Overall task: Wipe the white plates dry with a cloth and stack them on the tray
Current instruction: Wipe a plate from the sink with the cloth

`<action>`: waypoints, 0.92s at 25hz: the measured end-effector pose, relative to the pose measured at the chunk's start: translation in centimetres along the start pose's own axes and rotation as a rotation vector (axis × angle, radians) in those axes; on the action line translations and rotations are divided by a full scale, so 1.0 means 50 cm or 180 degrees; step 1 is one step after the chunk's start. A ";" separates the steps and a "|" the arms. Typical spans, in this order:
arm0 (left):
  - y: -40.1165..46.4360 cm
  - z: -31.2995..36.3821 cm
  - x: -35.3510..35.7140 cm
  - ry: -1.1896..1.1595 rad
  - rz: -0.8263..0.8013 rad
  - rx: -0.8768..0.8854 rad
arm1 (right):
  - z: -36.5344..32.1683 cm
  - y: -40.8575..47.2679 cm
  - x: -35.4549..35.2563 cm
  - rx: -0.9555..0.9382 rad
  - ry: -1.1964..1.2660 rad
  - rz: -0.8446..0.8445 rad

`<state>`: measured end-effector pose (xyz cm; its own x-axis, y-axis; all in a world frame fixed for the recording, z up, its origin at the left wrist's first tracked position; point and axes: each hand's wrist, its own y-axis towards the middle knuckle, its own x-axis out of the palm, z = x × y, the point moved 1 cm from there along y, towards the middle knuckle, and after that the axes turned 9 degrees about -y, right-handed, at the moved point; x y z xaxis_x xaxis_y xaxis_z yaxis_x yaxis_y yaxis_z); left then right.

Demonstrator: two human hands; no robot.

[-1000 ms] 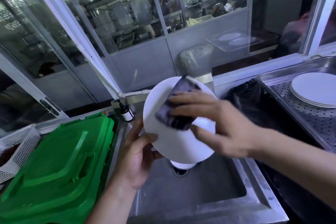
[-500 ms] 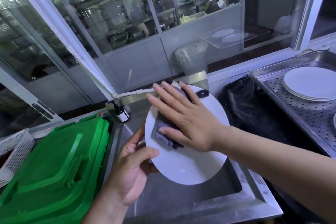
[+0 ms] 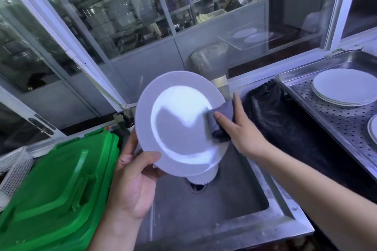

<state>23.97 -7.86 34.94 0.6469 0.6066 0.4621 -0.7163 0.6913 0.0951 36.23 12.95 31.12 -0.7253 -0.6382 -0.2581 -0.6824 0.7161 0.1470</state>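
Big green bin (image 3: 55,195) filled the 8 o'clock corner, lid shut, a white perforated basket (image 3: 14,169) poking out at 9 o'clock beside it. Steel sink (image 3: 234,216) sat low centre around 6 o'clock, with another white dish (image 3: 201,178) down by the drain, mostly hidden under the held plate. Perforated metal tray (image 3: 336,116) over at 3 o'clock, carrying a short stack of white plates (image 3: 344,86), plus the edge of one more plate (image 3: 373,130) cut off by the frame. Black bag (image 3: 285,120) slumped between sink and tray.

Dead centre: white plate (image 3: 179,122), tilted up over the sink, face toward the camera, well apart from the tray. Left hand (image 3: 132,185) gripped its rim at 7 o'clock, thumb curled over the front, fingers tucked behind. Right hand (image 3: 242,128) came in from 4 o'clock, pinching a grey cloth (image 3: 221,122) folded over the plate's 3 o'clock edge, thumb pressing it on the front, fingers stretched up behind. Couldn't tell how much cloth sat on the back side. Small dark pump bottle (image 3: 128,122) peeked out behind the plate's 9 o'clock edge.
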 end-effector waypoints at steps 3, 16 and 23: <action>0.015 -0.002 -0.004 0.0003 -0.0002 0.0067 | 0.027 -0.058 0.059 0.0522 0.1111 -0.0020; 0.039 -0.057 -0.061 0.0018 -0.0014 -0.0396 | -0.044 -0.065 -0.021 -0.0345 0.0820 0.0181; 0.052 -0.044 -0.094 -0.0343 -0.0423 -0.0628 | -0.094 -0.001 0.144 -0.1124 -0.3631 0.0143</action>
<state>19.65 -8.08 31.09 0.6927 0.4673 0.5493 -0.5550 0.8318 -0.0078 30.60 6.99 33.72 -0.3717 0.1324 -0.9189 -0.7753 0.5001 0.3857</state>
